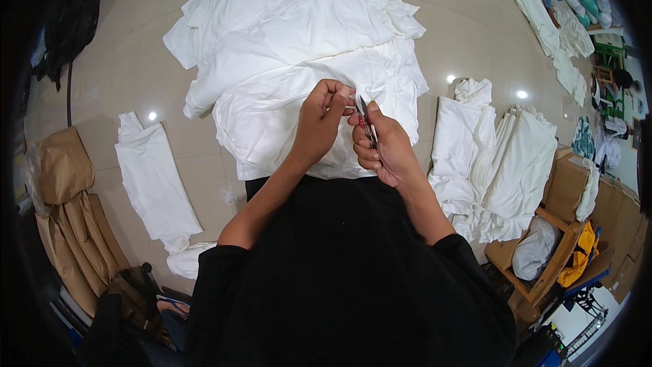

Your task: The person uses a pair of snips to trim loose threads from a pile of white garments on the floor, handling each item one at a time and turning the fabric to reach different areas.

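Note:
My right hand (384, 145) is closed around small thread snips (365, 121) with metal blades and a red part, their tips pointing up and away from me. Just to their left, my left hand (326, 114) pinches something small and white between thumb and fingers; whether it is thread or a bit of cloth is not clear. Both hands are over a large heap of white garments (305, 25), the nearest of which reaches my lap.
Folded white garments (147, 178) lie on the tiled floor at left, with more stacks (519, 173) at right. Brown paper bundles (66, 168) stand far left. A wooden frame (555, 285) holds a plastic bag (535, 250) at lower right. Another person's hand (554, 19) shows at upper right.

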Motion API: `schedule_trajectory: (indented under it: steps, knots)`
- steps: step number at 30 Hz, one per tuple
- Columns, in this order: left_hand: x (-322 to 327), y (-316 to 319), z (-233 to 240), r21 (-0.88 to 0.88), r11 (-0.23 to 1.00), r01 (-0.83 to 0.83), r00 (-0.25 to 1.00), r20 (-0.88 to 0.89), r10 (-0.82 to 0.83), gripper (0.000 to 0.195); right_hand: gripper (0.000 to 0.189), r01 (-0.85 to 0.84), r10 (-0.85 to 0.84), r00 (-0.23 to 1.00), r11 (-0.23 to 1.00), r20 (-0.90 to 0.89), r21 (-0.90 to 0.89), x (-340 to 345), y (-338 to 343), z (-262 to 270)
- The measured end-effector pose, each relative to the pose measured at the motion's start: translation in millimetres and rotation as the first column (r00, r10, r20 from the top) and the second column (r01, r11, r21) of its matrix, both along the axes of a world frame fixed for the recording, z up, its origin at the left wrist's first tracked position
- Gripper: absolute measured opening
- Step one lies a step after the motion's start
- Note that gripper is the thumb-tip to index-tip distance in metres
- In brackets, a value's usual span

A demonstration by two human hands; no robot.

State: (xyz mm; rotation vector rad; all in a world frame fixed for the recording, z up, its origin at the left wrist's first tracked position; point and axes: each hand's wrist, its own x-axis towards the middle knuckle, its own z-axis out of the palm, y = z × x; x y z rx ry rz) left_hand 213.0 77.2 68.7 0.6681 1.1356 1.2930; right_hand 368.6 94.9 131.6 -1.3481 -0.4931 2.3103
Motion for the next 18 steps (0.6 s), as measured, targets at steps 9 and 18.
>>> schedule_trajectory:
  steps: [9, 18]
  knots:
    - [-0.8, -2.9, -1.5, 0.000, 1.000, 0.025, 1.000, 0.003, -0.025, 0.025, 0.051, 0.023, -0.023, 1.000, 0.999, -0.009, -0.030, -2.7, 2.2, -9.0]
    - [-0.2, -6.6, -4.8, -0.002, 0.999, 0.044, 0.999, -0.010, -0.044, 0.024, 0.047, 0.035, -0.037, 0.999, 0.998, -0.040, -0.046, -2.3, 3.8, -10.4]
